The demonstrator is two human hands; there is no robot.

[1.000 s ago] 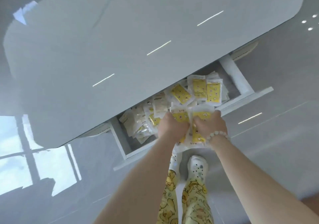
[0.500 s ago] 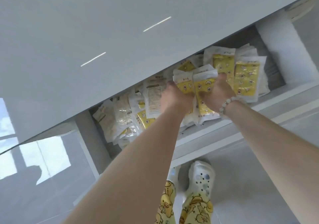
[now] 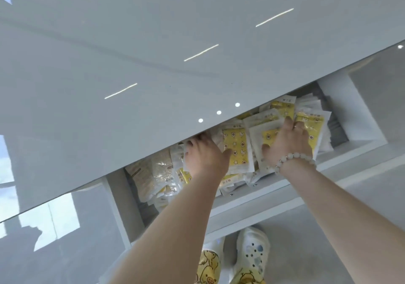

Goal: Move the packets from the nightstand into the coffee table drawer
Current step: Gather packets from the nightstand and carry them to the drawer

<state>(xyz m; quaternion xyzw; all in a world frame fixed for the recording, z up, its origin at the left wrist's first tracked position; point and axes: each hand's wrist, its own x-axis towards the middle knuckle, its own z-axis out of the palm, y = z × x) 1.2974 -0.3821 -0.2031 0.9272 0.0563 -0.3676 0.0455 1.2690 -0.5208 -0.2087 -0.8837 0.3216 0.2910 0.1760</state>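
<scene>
The tabletop overhangs the drawer; packets crowd its open strip.

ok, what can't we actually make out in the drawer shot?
Head view only:
- Back of the drawer: covered by the coffee table top.
- Left hand fingers: tips run under the tabletop edge; grip unclear.
- Packets under the right hand: count hidden by the pile.
- Packet print: too small to read.
- Nightstand: out of frame.
</scene>
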